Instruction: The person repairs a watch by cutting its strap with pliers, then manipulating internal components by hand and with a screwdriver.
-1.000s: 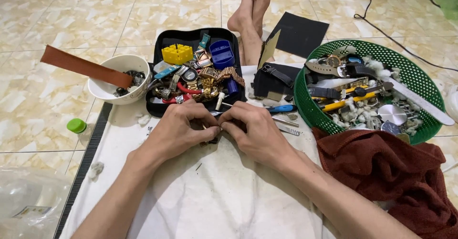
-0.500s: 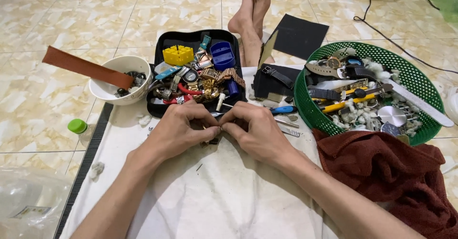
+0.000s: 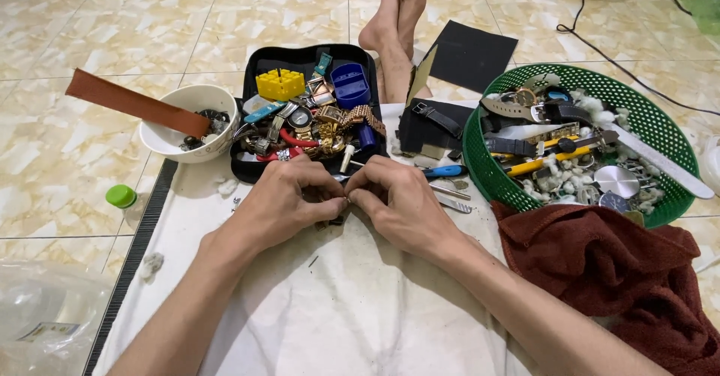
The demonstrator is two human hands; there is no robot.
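Observation:
My left hand [image 3: 289, 200] and my right hand [image 3: 401, 200] meet over a white cloth [image 3: 330, 308], fingertips pinched together on a small dark part [image 3: 335, 220] that is mostly hidden by the fingers. Just beyond my knuckles lies a black tray [image 3: 251, 167] filled with watches, metal bands, a yellow block and a blue holder. A thin metal tool sticks out between my hands toward the tray.
A white bowl [image 3: 169, 142] with a brown strap stands at left. A green basket [image 3: 480, 166] of watch straps and tools sits at right, a dark red towel [image 3: 607, 271] below it. A blue-handled tool [image 3: 442, 171], a green bottle cap [image 3: 120, 195], bare feet [image 3: 397, 8] beyond.
Both hands stay pinched together in the same spot; only small finger shifts show.

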